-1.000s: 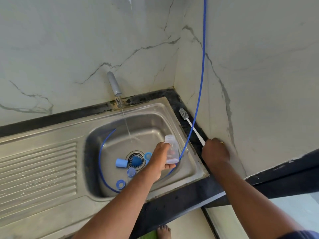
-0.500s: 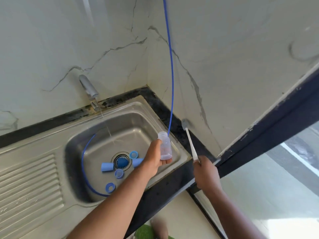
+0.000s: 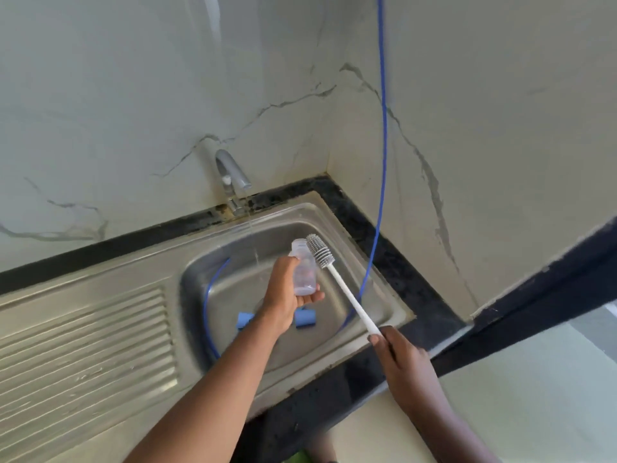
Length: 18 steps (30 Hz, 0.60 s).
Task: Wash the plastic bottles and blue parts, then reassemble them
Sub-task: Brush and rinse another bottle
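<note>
The right hand point(image 3: 405, 362) curls its fingers point(image 3: 379, 340) round the end of the brush point(image 3: 350, 302). The left hand point(image 3: 285, 299) cups the bottle point(image 3: 304, 272) in curled fingers over the sink point(image 3: 317, 208). The bristles sit just beside the bottle's mouth, so I would line them up with the neck, push in and twist. Blue parts point(image 3: 305, 318) lie below. The hose point(image 3: 384, 162) hangs close on the right, and the tap point(image 3: 232, 175) runs behind.

steel sink point(image 3: 384, 315) set in a dark counter point(image 3: 320, 406). in its basin, below the left hand's point(image 3: 287, 295) grip, one blue part point(image 3: 244, 320) lies to its left, another point(image 3: 305, 318) to its right; a hose point(image 3: 208, 295) curves farther left.
</note>
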Tool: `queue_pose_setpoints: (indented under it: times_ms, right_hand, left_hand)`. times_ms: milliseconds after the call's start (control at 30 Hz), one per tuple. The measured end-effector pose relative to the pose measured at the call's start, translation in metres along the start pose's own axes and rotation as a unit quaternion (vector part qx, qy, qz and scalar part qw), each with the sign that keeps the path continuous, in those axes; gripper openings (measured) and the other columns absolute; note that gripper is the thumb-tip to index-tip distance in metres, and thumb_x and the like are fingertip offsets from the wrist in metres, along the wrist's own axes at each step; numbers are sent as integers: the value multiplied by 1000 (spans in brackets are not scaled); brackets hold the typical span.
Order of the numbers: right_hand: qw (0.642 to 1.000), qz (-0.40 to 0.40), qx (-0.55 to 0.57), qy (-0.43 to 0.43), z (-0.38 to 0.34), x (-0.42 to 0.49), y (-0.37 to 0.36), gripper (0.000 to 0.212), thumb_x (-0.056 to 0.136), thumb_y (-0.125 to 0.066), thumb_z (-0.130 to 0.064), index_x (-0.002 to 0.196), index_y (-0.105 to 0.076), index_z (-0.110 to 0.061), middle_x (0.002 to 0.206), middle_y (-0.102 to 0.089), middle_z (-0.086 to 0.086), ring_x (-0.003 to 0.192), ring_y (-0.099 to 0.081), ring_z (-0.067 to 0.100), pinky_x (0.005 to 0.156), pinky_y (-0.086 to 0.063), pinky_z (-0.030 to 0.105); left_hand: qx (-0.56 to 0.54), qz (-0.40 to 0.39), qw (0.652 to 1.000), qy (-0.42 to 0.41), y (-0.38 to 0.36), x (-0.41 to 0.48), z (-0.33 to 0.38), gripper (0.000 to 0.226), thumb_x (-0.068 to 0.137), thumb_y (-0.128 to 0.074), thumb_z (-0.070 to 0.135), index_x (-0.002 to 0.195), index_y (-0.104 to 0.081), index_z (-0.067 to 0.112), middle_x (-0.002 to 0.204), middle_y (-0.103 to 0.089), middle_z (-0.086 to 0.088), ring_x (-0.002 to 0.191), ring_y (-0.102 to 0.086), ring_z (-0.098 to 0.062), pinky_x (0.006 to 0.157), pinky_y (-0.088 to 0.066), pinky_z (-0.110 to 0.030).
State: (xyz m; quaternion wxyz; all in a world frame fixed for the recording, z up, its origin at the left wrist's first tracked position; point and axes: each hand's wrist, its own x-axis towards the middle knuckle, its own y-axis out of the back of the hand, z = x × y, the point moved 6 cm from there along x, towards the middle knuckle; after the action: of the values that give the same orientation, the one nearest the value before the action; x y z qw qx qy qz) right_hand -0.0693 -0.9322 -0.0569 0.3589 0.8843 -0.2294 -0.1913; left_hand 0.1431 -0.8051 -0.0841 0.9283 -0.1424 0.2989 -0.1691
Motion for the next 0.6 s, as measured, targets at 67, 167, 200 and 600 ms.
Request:
queue_pose_setpoints:
  times_ms: [67, 167, 200, 600]
  right_hand:
    - [999, -26, -7, 37, -14, 11, -10, 23, 101, -47, -47, 80, -47, -37, 67, -59, -15, 61, -54, 11, 56, -42, 30]
    - [992, -80, -24, 97, -37, 27, -29, 20, 102, -44, -49, 82, -43, -43, 62, -56, -12, 58, -46, 14, 58, -41, 36]
    - [988, -95, -28, 121, -46, 33, -36, 20, 102, -42, -48, 83, -42, -42, 61, -54, -11, 58, -45, 15, 58, -39, 38]
    - [949, -187, -54, 248, -121, 78, -88, 22, 105, -34, -47, 96, -45, -29, 69, -62, 0, 63, -58, 18, 63, -49, 43]
  left_hand:
    - [-37, 39, 998, -36, 24, -3, 22, 39, 97, -55, 36, 124, -60, 8, 102, -61, -14, 70, -61, -27, 61, -58, -38]
    - [-67, 80, 992, -69, 57, -12, 47, 31, 98, -53, 35, 109, -65, 9, 93, -68, -13, 65, -68, -26, 57, -50, -31]
    - [-78, 96, 989, -75, 67, -16, 52, 30, 98, -52, 35, 107, -65, 9, 91, -68, -14, 63, -67, -24, 55, -49, -30]
    - [-133, 273, 934, -190, 142, -32, 96, 25, 92, -52, 35, 106, -61, 16, 88, -67, -12, 68, -64, -25, 55, -52, -33]
